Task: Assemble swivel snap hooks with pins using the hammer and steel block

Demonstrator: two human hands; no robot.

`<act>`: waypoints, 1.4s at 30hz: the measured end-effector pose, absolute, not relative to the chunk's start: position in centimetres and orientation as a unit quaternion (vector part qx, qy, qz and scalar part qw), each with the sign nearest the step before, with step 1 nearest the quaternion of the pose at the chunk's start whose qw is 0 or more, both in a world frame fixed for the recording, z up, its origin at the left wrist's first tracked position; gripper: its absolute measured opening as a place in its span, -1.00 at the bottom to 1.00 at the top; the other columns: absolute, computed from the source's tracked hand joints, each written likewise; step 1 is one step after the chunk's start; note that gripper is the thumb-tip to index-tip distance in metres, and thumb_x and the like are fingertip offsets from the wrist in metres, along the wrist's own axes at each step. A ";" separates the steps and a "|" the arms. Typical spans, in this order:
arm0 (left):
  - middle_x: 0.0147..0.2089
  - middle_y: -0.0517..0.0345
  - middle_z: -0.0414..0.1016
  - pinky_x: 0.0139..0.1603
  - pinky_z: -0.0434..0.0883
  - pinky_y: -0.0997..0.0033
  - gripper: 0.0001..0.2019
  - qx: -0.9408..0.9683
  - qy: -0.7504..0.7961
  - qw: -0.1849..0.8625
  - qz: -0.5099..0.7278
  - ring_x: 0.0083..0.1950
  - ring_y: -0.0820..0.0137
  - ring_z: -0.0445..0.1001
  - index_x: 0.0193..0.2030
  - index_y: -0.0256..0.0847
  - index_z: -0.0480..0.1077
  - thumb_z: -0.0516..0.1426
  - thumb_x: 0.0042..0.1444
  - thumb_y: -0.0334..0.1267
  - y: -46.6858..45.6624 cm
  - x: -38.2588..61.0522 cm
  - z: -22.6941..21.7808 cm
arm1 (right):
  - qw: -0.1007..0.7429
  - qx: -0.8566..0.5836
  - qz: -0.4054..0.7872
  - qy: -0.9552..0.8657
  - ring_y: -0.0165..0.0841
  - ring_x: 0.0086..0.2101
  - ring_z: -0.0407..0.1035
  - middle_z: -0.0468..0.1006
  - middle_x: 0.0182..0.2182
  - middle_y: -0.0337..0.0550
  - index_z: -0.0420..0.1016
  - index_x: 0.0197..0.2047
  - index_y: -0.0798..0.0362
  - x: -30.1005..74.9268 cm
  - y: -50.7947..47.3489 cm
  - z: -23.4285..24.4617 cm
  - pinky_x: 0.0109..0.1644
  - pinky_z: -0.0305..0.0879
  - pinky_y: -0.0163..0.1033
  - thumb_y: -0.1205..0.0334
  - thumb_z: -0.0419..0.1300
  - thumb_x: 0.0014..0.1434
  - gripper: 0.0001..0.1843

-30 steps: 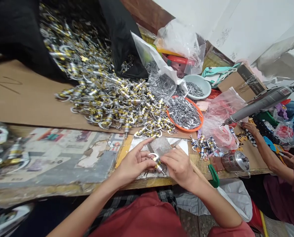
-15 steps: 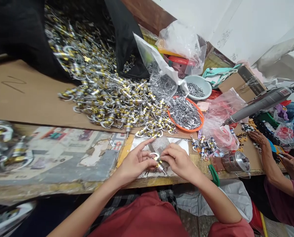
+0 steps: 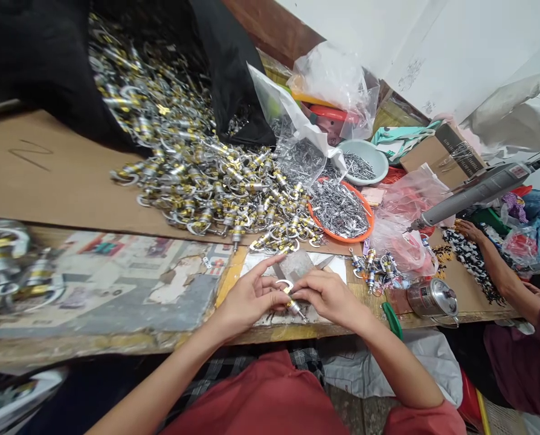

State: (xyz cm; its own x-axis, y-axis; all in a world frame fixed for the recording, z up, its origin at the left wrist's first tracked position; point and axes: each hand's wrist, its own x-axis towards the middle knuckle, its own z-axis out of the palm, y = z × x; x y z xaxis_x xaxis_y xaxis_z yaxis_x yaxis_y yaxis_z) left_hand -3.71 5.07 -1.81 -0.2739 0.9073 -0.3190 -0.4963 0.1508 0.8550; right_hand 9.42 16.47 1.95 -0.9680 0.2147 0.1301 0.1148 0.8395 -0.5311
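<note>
My left hand (image 3: 247, 296) is closed on a small silver-and-yellow metal piece (image 3: 294, 307) with a white crescent part, pinched between thumb and fingers just over the table's front edge. My right hand (image 3: 327, 295) is closed too, its thumb and fingertips pinched together at the upper end of that piece. What sits in the right fingertips is too small to make out. Behind both hands, a greyish translucent block (image 3: 297, 266) lies on a white sheet (image 3: 340, 269). A large heap of similar silver-and-yellow pieces (image 3: 215, 187) spills from a black bag (image 3: 238, 78) beyond.
An orange basin (image 3: 368, 228) and a pale blue bowl (image 3: 379, 160) hold small metal parts. At right are a grey power screwdriver (image 3: 473, 196), a lidded metal cup (image 3: 433, 299), green-handled scissors (image 3: 392, 320) and blue-and-silver pieces (image 3: 374, 269). A co-worker's arm (image 3: 501, 272) reaches over dark parts.
My right fingertips have shifted slightly left against the metal piece, while my left hand keeps its hold. The co-worker's hand has moved farther back across the table.
</note>
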 end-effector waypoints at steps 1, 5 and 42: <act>-0.51 0.35 0.39 -0.43 0.39 0.44 -0.15 0.199 0.504 0.568 0.620 -0.51 0.45 0.45 0.22 -0.27 0.01 0.27 -0.26 -0.32 5.1 -3.7 -1.8 | 0.083 -0.097 0.269 -0.955 -0.44 -0.40 0.34 0.48 -0.45 -0.25 0.45 -0.35 0.07 9.5 16.6 2.1 -0.30 0.22 -0.39 0.39 0.15 0.14 -0.92; -0.51 0.36 0.40 -0.44 0.40 0.46 -0.16 0.190 0.500 0.569 0.624 -0.51 0.46 0.45 0.20 -0.26 0.03 0.28 -0.28 -0.34 5.1 -3.7 -1.8 | 0.047 -0.111 0.252 -0.960 -0.45 -0.41 0.33 0.47 -0.44 -0.25 0.44 -0.36 0.08 9.4 16.7 2.6 -0.32 0.19 -0.39 0.36 0.13 0.17 -0.92; -0.52 0.34 0.44 -0.43 0.45 0.42 -0.17 0.168 0.503 0.560 0.637 -0.53 0.44 0.48 0.18 -0.23 0.08 0.30 -0.31 -0.33 5.0 -3.6 -2.2 | 0.087 -0.191 0.104 -0.972 -0.35 -0.28 0.40 0.48 -0.22 -0.12 0.03 0.26 -0.08 17.3 13.9 2.2 -0.26 0.34 -0.32 0.44 -0.09 0.23 -0.44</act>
